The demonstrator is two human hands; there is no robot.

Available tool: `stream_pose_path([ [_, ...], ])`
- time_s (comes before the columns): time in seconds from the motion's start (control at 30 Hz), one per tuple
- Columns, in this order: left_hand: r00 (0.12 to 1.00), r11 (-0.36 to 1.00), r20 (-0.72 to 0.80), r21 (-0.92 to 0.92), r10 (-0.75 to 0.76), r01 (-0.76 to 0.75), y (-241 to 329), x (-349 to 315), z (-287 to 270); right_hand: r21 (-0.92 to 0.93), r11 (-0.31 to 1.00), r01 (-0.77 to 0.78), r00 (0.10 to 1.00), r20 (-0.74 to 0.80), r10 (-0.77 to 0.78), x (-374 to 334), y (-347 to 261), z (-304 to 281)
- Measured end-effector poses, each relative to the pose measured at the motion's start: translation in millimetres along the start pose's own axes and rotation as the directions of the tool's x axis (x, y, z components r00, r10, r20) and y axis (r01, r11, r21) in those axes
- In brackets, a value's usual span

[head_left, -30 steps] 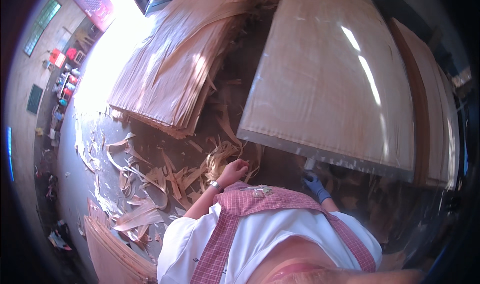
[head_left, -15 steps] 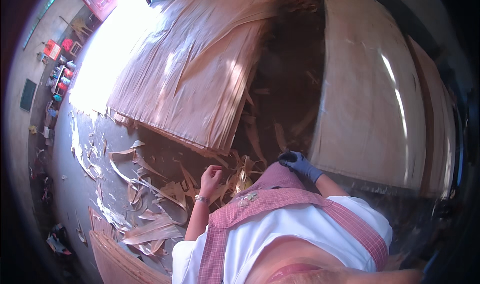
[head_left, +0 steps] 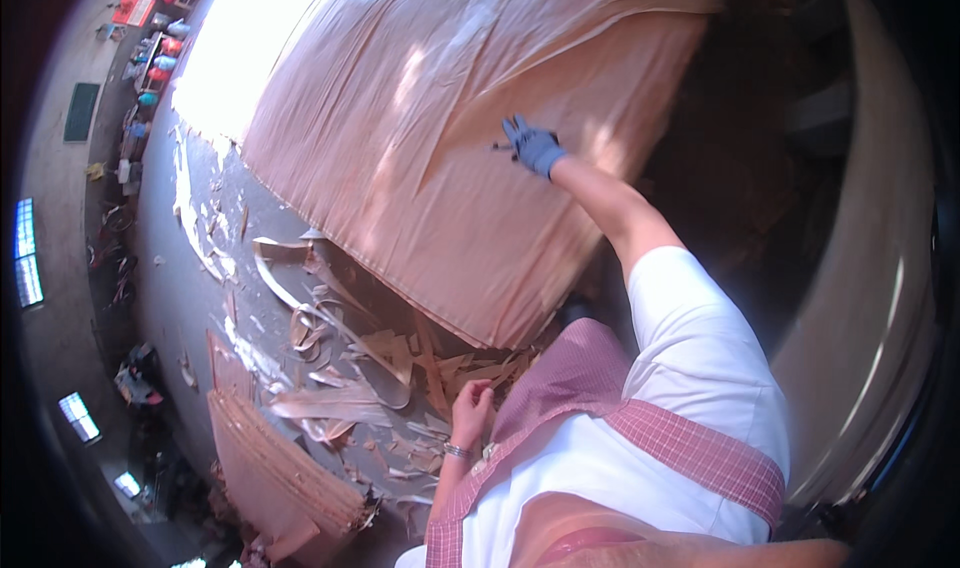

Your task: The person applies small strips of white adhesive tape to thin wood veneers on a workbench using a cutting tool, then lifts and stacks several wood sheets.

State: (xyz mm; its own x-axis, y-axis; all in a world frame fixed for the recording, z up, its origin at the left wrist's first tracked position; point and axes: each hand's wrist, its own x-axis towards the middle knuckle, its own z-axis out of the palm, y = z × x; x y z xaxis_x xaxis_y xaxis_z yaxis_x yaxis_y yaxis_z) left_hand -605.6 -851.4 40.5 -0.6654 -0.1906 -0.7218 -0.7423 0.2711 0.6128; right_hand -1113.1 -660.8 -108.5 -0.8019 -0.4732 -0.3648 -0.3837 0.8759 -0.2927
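A large stack of thin brown wood veneer sheets (head_left: 370, 203) lies in front of me, its top sheet wrinkled. My right hand (head_left: 536, 150), in a blue-grey glove with dark fingertips, reaches over the stack with its fingers spread. It rests on or just above the top sheet; contact is hard to tell. My left hand (head_left: 470, 413) is bare, with a band at the wrist, and hangs low beside my checked apron (head_left: 560, 378). Its fingers are curled in, and nothing shows in them.
Torn veneer strips (head_left: 340, 398) litter the grey floor (head_left: 200, 298) before the stack. A smaller veneer pile (head_left: 280, 468) stands at the lower left. Another pale veneer stack (head_left: 850, 298) rises at the right, past a dark gap. Household items (head_left: 160, 63) line the far left wall.
My right hand has moved from beside my apron out over the veneer stack, its arm now extended. My left hand stays low and curled. The view has shifted, bringing the stack closer.
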Motion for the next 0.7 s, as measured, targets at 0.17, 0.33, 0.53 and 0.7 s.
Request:
stream_pose_path([
  [0.17,0.995,0.994,-0.012,0.045,-0.103,0.104,56,49,-7,-0.506,0.855,0.117,0.947,-0.204,-0.25,161,20,-21],
  [0.33,0.995,0.954,-0.094,0.301,0.019,0.011,109,118,-28,-0.174,0.979,0.106,0.978,-0.16,-0.134,117,15,8],
  [0.53,0.833,0.584,-0.043,0.732,0.552,-0.35,190,272,-65,-0.234,0.958,0.168,0.947,-0.231,-0.223,-51,41,-20],
  [0.7,0.942,0.437,0.21,0.845,0.263,-0.31,175,315,-98,-0.256,0.957,0.138,0.98,-0.102,-0.169,-146,100,-25],
])
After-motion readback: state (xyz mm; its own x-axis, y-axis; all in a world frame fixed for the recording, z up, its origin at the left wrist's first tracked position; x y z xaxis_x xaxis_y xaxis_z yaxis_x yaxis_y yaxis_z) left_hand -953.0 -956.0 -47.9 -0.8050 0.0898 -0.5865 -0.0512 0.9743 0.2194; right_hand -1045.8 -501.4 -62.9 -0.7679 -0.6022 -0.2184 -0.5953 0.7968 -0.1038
